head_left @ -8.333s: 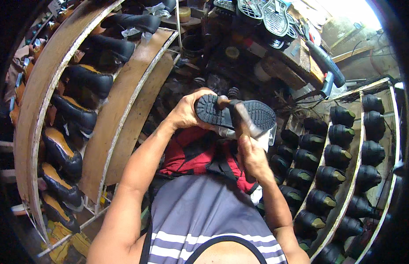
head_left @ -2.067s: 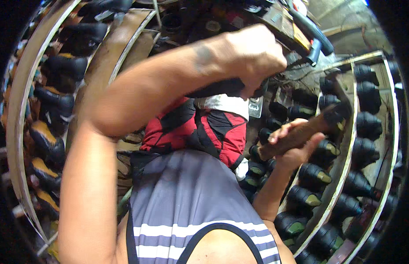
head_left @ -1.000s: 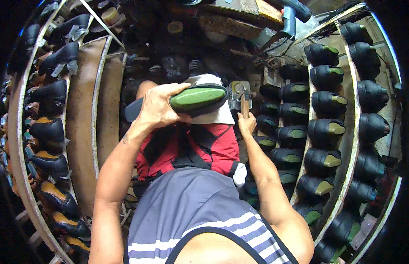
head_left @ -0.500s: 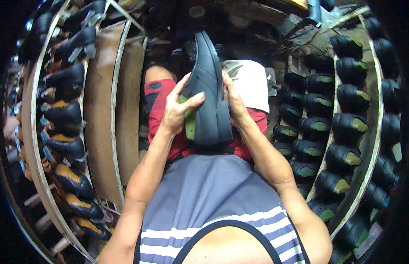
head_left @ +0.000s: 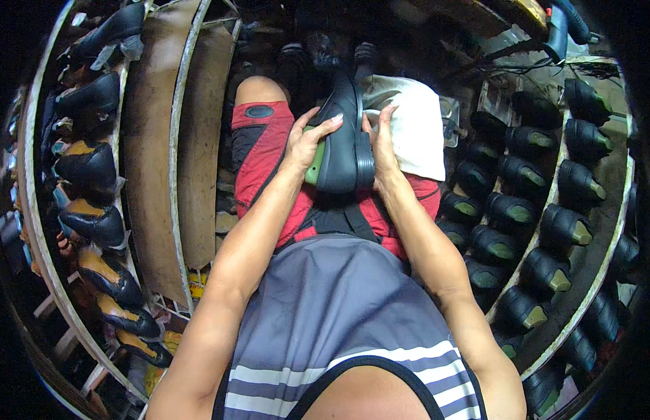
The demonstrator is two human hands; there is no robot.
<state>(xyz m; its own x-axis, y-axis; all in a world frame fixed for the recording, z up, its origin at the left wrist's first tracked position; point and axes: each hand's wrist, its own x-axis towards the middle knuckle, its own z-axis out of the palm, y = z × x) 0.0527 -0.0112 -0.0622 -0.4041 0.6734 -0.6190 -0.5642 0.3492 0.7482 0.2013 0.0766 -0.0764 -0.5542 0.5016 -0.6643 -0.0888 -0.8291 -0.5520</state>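
Observation:
Between my two hands a black shoe (head_left: 341, 150) is held over my lap, its toe pointing away from me and its sole turned to the right. A green shoe last (head_left: 315, 159) shows at its opening on the left. My left hand (head_left: 305, 145) grips the upper, thumb laid across the side and fingers partly hidden beneath. Against the sole and heel, my right hand (head_left: 382, 143) closes from the right, its thumb pointing up and some fingers hidden behind the shoe. A white cloth (head_left: 407, 126) covers my right thigh, close by my right hand.
At the left, a rack (head_left: 32, 175) carries several black shoes with tan undersides, beside upright brown boards (head_left: 148, 154). On the right, another rack (head_left: 614, 231) holds rows of black shoes on green lasts. A blue-grey tool handle (head_left: 557, 38) hangs at the upper right.
The shoe has come lower and its toe has tipped down and away, so it looks shorter. Both hands stay on it. The whole view has shifted slightly.

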